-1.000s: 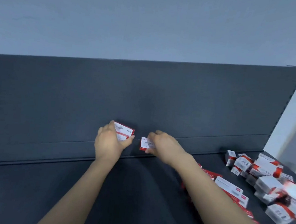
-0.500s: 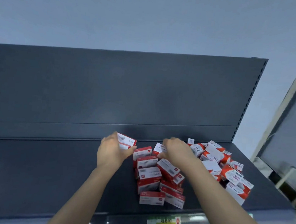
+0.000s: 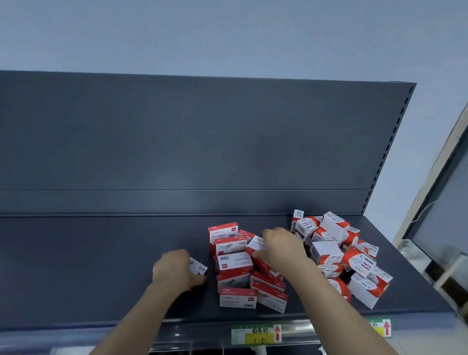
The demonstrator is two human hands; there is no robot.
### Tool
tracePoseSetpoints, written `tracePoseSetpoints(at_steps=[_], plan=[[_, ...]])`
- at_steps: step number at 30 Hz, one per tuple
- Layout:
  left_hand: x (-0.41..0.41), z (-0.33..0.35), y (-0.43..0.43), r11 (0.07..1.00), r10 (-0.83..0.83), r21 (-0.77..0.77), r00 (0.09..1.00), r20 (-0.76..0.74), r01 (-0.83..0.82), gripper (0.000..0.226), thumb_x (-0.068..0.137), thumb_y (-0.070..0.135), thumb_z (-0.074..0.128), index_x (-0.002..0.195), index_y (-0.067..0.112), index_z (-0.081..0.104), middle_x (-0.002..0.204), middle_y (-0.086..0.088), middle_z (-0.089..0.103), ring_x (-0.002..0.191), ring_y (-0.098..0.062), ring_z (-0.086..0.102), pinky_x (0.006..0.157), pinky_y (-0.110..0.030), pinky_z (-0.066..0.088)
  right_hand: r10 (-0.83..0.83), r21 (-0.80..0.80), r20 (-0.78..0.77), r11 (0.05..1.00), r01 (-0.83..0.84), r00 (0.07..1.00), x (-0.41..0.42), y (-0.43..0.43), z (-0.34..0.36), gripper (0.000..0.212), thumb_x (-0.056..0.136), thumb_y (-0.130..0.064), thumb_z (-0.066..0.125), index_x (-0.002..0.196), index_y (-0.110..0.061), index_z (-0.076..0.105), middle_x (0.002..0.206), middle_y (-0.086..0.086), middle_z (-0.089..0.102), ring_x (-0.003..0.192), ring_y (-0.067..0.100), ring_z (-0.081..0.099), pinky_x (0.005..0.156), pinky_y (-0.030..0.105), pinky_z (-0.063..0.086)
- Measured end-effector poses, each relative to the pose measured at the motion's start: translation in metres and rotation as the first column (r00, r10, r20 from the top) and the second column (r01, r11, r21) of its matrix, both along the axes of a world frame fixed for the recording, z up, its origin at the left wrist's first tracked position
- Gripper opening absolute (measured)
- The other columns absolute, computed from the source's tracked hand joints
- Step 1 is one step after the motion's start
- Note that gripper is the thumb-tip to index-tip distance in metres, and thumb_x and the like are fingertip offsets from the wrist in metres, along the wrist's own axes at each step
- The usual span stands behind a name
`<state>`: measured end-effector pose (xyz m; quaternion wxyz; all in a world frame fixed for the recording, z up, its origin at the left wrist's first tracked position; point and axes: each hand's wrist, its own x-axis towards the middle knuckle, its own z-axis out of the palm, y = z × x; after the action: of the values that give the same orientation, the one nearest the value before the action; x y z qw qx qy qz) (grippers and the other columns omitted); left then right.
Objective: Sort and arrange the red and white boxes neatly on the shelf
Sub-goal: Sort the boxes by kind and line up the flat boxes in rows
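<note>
A heap of small red and white staple boxes [image 3: 235,263] lies on the dark grey shelf [image 3: 82,272], right of centre. A second heap of paper-clip boxes [image 3: 357,260] is piled further right, near the shelf's end. My left hand [image 3: 175,270] sits just left of the first heap, closed around a small red and white box [image 3: 197,266] that pokes out past my fingers. My right hand [image 3: 280,247] rests on top of the first heap with its fingers on a tilted white-faced box [image 3: 256,244]; whether it grips that box is unclear.
The shelf's back panel [image 3: 174,145] rises behind the heaps. Its left half is bare grey metal. A price rail with a yellow and green label [image 3: 256,334] runs along the front edge. A window frame [image 3: 449,170] stands to the right.
My view has tilted so the shelf's front edge shows. My left hand has drawn back toward me with its box. My right hand has settled onto the staple-box heap.
</note>
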<state>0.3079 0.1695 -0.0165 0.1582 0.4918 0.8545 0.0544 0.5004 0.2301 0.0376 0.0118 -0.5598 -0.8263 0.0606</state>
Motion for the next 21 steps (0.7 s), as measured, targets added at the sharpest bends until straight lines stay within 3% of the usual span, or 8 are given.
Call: tracePoseSetpoints(at_steps=[5, 9, 13, 16, 18, 21], plan=[[0.001, -0.005, 0.001, 0.997, -0.060, -0.053, 0.996, -0.060, 0.057, 0.057, 0.074, 0.052, 0.066, 0.118, 0.017, 0.053, 0.116, -0.001, 0.057, 0.107, -0.016, 0.055, 0.087, -0.029, 0.051, -0.009, 0.018, -0.013, 1.000, 0.009, 1.000, 0.001, -0.002, -0.007, 0.054, 0.088, -0.050, 0.053, 0.128, -0.015, 0.045, 0.126, 0.008, 0.055, 0.114, 0.024, 0.054, 0.089, 0.034, 0.048], [0.003, 0.002, -0.001, 0.994, -0.083, -0.079, 0.995, -0.056, 0.078, 0.080, 0.066, 0.064, 0.068, 0.124, 0.014, 0.046, 0.122, -0.005, 0.051, 0.114, -0.020, 0.050, 0.092, -0.035, 0.049, -0.017, 0.069, -0.055, 0.997, 0.021, 0.998, 0.002, -0.006, -0.008, 0.061, 0.088, -0.050, 0.053, 0.133, -0.013, 0.039, 0.133, 0.009, 0.049, 0.123, 0.025, 0.046, 0.092, 0.036, 0.047], [-0.007, 0.032, -0.015, 0.998, -0.064, 0.004, 0.995, -0.073, 0.064, 0.092, 0.067, 0.069, 0.064, 0.134, 0.014, 0.034, 0.134, -0.007, 0.045, 0.125, -0.023, 0.043, 0.096, -0.038, 0.044, -0.019, 0.171, -0.131, 0.984, 0.041, 0.991, 0.013, -0.015, 0.001, 0.060, 0.089, -0.049, 0.053, 0.136, -0.014, 0.037, 0.138, 0.008, 0.045, 0.127, 0.025, 0.043, 0.096, 0.036, 0.046], [-0.002, 0.058, -0.031, 0.959, -0.146, 0.234, 0.987, -0.065, 0.157, 0.083, 0.074, 0.059, 0.064, 0.140, 0.019, 0.035, 0.144, -0.001, 0.040, 0.133, -0.019, 0.037, 0.103, -0.035, 0.038, 0.016, 0.268, -0.233, 0.962, 0.049, 0.972, 0.031, -0.029, 0.007, 0.054, 0.090, -0.043, 0.055, 0.134, -0.016, 0.041, 0.134, 0.004, 0.050, 0.123, 0.021, 0.047, 0.095, 0.032, 0.046], [0.014, 0.065, -0.041, 0.881, -0.305, 0.371, 0.952, -0.030, 0.294, 0.069, 0.077, 0.051, 0.066, 0.136, 0.024, 0.043, 0.141, 0.005, 0.046, 0.129, -0.013, 0.042, 0.105, -0.030, 0.037, 0.054, 0.304, -0.314, 0.951, 0.047, 0.948, 0.042, -0.041, 0.002, 0.045, 0.088, -0.039, 0.059, 0.127, -0.017, 0.049, 0.126, 0.001, 0.056, 0.116, 0.018, 0.052, 0.090, 0.026, 0.046], [0.041, 0.053, -0.050, 0.794, -0.507, 0.372, 0.861, -0.033, 0.482, 0.049, 0.082, 0.044, 0.064, 0.128, 0.030, 0.051, 0.132, 0.013, 0.052, 0.120, -0.005, 0.047, 0.104, -0.024, 0.039, 0.114, 0.299, -0.364, 0.954, 0.000, 0.924, 0.050, -0.059, -0.018, 0.033, 0.085, -0.031, 0.065, 0.114, -0.016, 0.059, 0.110, 0.000, 0.062, 0.101, 0.017, 0.059, 0.080, 0.024, 0.046]])
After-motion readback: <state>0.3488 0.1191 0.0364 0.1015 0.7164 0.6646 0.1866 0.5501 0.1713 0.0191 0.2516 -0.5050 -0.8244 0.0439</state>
